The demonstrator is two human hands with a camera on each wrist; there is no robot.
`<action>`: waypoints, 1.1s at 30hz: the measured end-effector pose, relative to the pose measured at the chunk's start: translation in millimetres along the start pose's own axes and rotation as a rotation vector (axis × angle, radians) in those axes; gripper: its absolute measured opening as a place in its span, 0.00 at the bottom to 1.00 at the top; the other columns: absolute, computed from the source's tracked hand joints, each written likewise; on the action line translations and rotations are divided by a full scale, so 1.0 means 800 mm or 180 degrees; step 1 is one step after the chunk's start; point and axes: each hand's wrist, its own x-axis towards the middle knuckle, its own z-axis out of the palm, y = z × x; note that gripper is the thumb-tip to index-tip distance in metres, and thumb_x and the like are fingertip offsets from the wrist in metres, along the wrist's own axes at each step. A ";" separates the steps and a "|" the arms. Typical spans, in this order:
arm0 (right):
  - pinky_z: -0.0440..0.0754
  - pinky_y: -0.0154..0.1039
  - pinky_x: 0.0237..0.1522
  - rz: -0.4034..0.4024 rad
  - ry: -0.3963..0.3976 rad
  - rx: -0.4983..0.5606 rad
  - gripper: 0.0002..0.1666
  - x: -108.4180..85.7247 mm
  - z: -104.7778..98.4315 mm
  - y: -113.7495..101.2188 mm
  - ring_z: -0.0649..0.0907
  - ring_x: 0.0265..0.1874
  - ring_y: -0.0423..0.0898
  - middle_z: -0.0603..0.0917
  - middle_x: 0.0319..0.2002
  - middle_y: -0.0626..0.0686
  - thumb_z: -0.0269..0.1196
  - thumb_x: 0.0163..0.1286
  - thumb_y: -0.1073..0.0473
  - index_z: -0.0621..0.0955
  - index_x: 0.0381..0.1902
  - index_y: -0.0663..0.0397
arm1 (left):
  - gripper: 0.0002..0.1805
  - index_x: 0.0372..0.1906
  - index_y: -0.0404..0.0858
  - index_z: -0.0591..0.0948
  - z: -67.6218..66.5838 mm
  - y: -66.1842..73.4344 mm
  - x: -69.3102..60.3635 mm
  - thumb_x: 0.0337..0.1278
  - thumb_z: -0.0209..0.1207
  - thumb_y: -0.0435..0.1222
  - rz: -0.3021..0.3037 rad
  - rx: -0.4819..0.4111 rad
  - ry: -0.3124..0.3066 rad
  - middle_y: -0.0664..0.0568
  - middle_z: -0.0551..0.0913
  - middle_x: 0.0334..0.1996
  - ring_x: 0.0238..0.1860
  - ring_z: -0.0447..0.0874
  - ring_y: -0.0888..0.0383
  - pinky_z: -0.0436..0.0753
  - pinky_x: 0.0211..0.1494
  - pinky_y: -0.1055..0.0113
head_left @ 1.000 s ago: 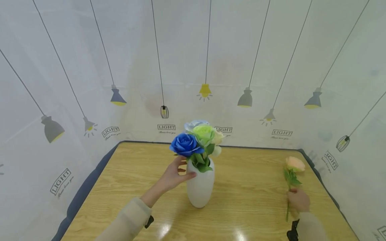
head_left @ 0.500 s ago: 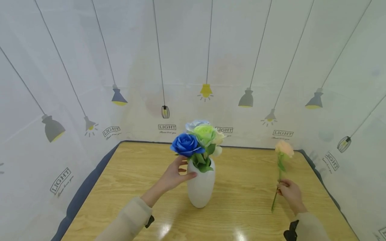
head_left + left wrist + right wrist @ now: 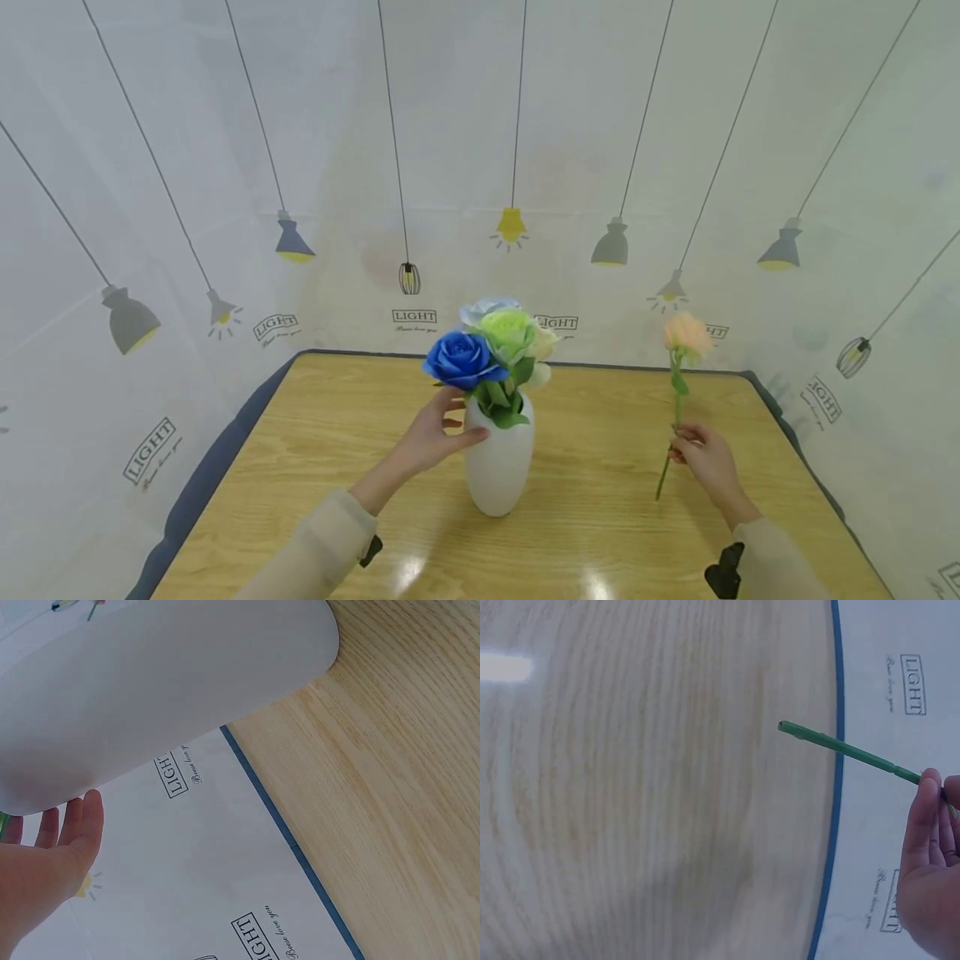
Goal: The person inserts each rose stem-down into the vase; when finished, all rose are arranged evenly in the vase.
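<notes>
A white vase (image 3: 499, 467) stands upright near the middle of the table. It holds several artificial flowers, among them a blue rose (image 3: 461, 360) and a light green flower (image 3: 510, 333). My left hand (image 3: 427, 435) grips the vase's upper side near the mouth, thumb in front. In the left wrist view, the fingertips (image 3: 91, 806) touch the vase wall. Off to the right, my right hand (image 3: 705, 457) pinches the stem of a peach flower (image 3: 687, 335), bloom up and slightly tilted. From the right wrist view, the green stem's (image 3: 840, 745) lower end sticks out past the fingers, above the tabletop.
The wooden table (image 3: 337, 467) has a dark blue edge. Behind it and at both sides hangs a pale cloth (image 3: 450, 125) printed with lamps and "LIGHT" labels. Light reflects off the table's near part.
My right hand has raised the peach flower off the table's right side and brought it leftward, turning it more upright. The left hand and the vase stay in place.
</notes>
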 end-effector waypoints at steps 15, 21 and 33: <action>0.80 0.36 0.27 -0.0712 -0.0090 0.0589 0.21 0.097 0.001 0.134 0.81 0.28 0.46 0.75 0.39 0.56 0.59 0.61 0.56 0.71 0.51 0.57 | 0.31 0.55 0.28 0.64 -0.005 0.046 -0.011 0.46 0.63 0.31 0.0013 -0.0097 -0.0036 0.37 0.66 0.54 0.52 0.66 0.40 0.70 0.48 0.47; 0.79 0.36 0.27 -0.0952 -0.0491 0.1157 0.18 0.054 0.001 0.022 0.80 0.29 0.47 0.75 0.37 0.59 0.58 0.62 0.65 0.71 0.49 0.66 | 0.31 0.56 0.28 0.64 -0.005 0.044 -0.011 0.45 0.63 0.31 -0.0011 -0.0116 -0.0055 0.37 0.66 0.55 0.53 0.66 0.40 0.70 0.49 0.47; 0.79 0.35 0.28 -0.0991 -0.0228 0.0301 0.15 -0.001 0.016 -0.138 0.79 0.26 0.41 0.74 0.32 0.59 0.56 0.63 0.65 0.70 0.44 0.72 | 0.31 0.56 0.28 0.64 -0.005 0.044 -0.011 0.45 0.64 0.32 -0.0027 -0.0068 -0.0044 0.38 0.66 0.55 0.53 0.66 0.41 0.70 0.49 0.47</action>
